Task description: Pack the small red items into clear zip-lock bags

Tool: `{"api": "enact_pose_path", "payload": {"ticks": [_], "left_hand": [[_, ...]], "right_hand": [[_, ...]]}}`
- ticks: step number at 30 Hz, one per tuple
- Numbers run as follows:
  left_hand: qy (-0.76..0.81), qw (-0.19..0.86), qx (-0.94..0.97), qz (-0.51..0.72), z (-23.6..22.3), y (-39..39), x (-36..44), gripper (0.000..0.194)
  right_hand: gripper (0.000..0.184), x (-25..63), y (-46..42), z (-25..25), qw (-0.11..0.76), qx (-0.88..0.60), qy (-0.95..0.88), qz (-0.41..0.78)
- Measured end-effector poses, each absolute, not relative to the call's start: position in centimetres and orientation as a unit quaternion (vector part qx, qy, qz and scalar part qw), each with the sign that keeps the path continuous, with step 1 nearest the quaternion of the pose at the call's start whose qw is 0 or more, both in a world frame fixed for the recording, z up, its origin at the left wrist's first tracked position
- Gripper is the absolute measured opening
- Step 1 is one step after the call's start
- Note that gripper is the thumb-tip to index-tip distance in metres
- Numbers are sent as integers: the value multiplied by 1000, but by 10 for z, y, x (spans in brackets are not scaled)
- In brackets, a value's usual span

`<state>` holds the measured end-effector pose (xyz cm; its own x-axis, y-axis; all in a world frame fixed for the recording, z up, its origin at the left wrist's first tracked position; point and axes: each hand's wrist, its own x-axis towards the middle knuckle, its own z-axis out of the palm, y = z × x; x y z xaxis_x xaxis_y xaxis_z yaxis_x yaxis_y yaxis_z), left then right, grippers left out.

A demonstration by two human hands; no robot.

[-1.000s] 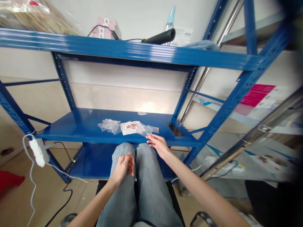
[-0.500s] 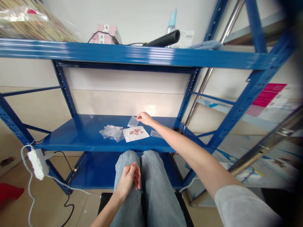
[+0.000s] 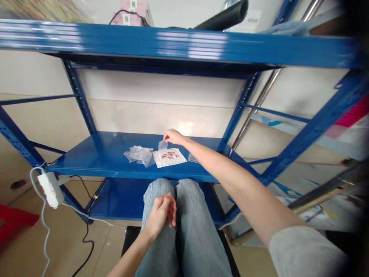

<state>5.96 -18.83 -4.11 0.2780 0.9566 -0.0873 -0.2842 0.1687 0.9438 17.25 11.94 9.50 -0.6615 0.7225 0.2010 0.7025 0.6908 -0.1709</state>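
My right hand point(image 3: 173, 135) is pinching the upper edge of a small clear zip bag point(image 3: 162, 145) above the blue shelf. The bag hangs just behind a white packet point(image 3: 170, 157), on which several small red and pink pieces point(image 3: 169, 155) lie. Left of the packet is a loose pile of clear plastic bags point(image 3: 140, 154). My left hand point(image 3: 163, 212) rests on my left thigh, palm turned inward, fingers loosely bent and apart from the thumb, with nothing visible in it. Part of another clear bag point(image 3: 192, 158) shows to the right, partly behind my right forearm.
Blue metal shelving point(image 3: 86, 152) stands in front of me, its upper beam point(image 3: 115, 40) crossing above my hands. A black tube point(image 3: 221, 16) and a pink box point(image 3: 131, 13) sit up there. A white power strip point(image 3: 51, 189) hangs at the left post, and a red stool point(image 3: 17, 221) stands on the floor.
The view has tipped downward and shifted slightly. My right hand keeps its pinch on the small bag, which now hangs more upright. My left hand stays on my thigh.
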Motion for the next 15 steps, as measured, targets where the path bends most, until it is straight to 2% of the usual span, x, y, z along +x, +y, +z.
{"api": "enact_pose_path", "payload": {"ticks": [8, 15], "left_hand": [[371, 661, 453, 469, -40, -189, 59, 55], [377, 657, 457, 467, -38, -191, 58, 56]], "right_hand": [[16, 174, 116, 99, 109, -383, -916, 45], [24, 173, 117, 101, 106, -389, -913, 55]]}}
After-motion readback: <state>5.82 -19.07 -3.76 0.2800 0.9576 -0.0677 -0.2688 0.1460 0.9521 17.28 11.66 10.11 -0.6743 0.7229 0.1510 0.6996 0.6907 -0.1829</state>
